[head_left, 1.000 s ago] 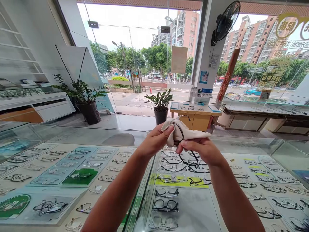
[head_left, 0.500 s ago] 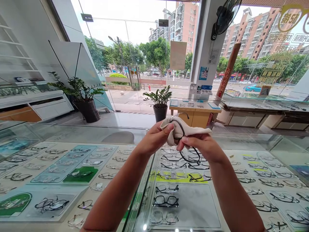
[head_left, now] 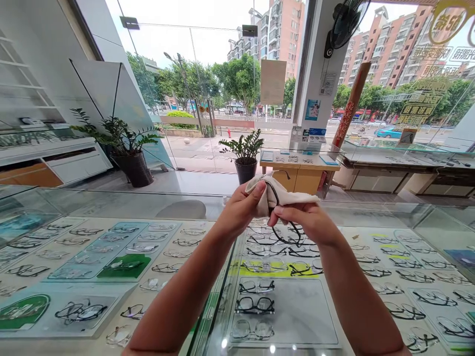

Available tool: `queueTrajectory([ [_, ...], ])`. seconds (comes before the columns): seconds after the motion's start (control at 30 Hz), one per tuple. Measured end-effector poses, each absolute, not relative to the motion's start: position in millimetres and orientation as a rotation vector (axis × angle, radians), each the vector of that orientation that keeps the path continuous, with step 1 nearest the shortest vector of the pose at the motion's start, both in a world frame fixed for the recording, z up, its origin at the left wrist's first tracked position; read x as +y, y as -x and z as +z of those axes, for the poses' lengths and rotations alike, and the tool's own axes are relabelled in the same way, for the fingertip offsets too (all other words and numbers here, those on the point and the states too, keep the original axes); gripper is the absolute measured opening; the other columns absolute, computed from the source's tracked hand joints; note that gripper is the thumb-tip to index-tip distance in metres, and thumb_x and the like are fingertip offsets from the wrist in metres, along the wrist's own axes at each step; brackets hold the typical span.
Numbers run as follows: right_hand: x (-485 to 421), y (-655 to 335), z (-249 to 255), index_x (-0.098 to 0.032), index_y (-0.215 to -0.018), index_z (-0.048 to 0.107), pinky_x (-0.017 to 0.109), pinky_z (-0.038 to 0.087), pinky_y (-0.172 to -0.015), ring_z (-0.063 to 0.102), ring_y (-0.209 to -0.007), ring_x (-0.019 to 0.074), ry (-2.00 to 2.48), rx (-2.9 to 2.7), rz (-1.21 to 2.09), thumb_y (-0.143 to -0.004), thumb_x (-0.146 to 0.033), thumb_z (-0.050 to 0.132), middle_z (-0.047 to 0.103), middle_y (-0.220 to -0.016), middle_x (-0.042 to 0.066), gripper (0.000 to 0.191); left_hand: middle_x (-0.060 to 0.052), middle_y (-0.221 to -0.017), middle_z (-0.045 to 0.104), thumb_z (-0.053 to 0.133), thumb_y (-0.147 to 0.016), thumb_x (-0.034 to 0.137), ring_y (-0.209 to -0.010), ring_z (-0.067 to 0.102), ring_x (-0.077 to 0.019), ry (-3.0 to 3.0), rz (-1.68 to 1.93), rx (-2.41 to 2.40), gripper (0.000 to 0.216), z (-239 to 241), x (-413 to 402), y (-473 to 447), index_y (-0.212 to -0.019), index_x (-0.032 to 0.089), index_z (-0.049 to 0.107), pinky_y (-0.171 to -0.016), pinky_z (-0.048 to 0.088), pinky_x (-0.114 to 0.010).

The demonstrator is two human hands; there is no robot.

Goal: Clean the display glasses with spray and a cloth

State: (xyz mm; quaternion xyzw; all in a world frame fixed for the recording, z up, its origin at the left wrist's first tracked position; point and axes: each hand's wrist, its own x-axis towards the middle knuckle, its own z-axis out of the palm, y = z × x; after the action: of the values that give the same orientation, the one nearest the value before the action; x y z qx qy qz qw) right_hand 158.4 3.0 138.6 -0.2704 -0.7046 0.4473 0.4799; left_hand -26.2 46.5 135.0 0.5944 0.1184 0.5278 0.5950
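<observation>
Above the glass counter, a pair of black-rimmed eyeglasses (head_left: 291, 241) is held up between both hands. My left hand (head_left: 247, 199) pinches a cream cloth (head_left: 297, 199) around the upper lens, thumb on top. My right hand (head_left: 306, 220) grips the frame near its middle with thumb and fingers, and the cloth lies over those fingers. One rim loops down below my right hand. A thin temple arm sticks up behind the cloth. The cloth hides much of the upper lens.
Under the hands is a glass display counter (head_left: 297, 316) with rows of eyeglasses, among them a black pair (head_left: 255, 305). Another display section with frames and a green tray (head_left: 124, 267) lies to the left. Beyond stand a potted plant (head_left: 245, 170) and a wooden-fronted cabinet (head_left: 301, 178).
Both hands, with the eyeglasses and cloth, have shifted slightly left. My right hand has come a little closer to my left. The grips look the same.
</observation>
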Motion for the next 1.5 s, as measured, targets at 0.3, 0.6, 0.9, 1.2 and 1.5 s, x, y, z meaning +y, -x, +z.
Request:
queueTrajectory([
  [0.3,4.5,-155.4,132.9,-0.020,-0.085,0.083,0.032,0.047,-0.069,0.054,-0.073,0.0166,0.695,-1.748,1.046,-0.100,-0.046,0.072,0.076,-0.083,0.005,0.032,0.000,-0.057,0.063,0.087,-0.087,0.058,-0.042,0.051,-0.0097,-1.422,1.204,0.244,0.045,133.9,44.9,19.4,-0.084,0.016,0.070,-0.045,0.039,-0.024],
  [0.6,9.3,-149.7,133.9,-0.021,-0.077,0.082,0.032,0.048,-0.070,0.057,-0.074,0.0171,0.603,-1.597,1.086,-0.097,-0.039,0.072,0.077,-0.078,0.005,0.030,-0.003,-0.075,0.071,0.090,-0.086,0.046,-0.063,0.065,-0.0131,-1.371,1.111,0.201,0.041,134.5,51.2,31.5,-0.099,0.013,0.071,-0.062,0.051,-0.024],
  [0.9,6.1,-148.2,128.0,-0.021,-0.080,0.083,0.032,0.041,-0.066,0.049,-0.068,0.0140,0.653,-1.706,1.056,-0.100,-0.040,0.072,0.076,-0.080,0.002,0.030,0.003,-0.055,0.060,0.086,-0.086,0.063,-0.042,0.051,-0.0078,-1.265,1.330,0.287,0.053,130.3,46.4,14.6,-0.081,0.014,0.067,-0.045,0.039,-0.020],
  [1.2,7.3,-147.8,126.5,-0.022,-0.080,0.085,0.030,0.043,-0.065,0.054,-0.070,0.0156,0.581,-1.657,1.092,-0.096,-0.033,0.071,0.077,-0.078,0.003,0.024,-0.003,-0.058,0.067,0.089,-0.086,0.050,-0.050,0.064,-0.0143,-1.442,0.996,0.118,0.041,131.1,52.3,30.8,-0.084,0.013,0.072,-0.054,0.051,-0.024],
  [1.5,7.3,-139.4,130.1,-0.023,-0.081,0.084,0.033,0.048,-0.078,0.058,-0.077,0.0176,0.658,-1.651,0.939,-0.100,-0.037,0.066,0.076,-0.084,0.003,0.030,-0.002,-0.075,0.075,0.095,-0.077,0.058,-0.062,0.067,-0.0111,-1.078,1.314,0.303,0.050,134.9,51.7,18.5,-0.089,0.013,0.077,-0.058,0.054,-0.020],
])
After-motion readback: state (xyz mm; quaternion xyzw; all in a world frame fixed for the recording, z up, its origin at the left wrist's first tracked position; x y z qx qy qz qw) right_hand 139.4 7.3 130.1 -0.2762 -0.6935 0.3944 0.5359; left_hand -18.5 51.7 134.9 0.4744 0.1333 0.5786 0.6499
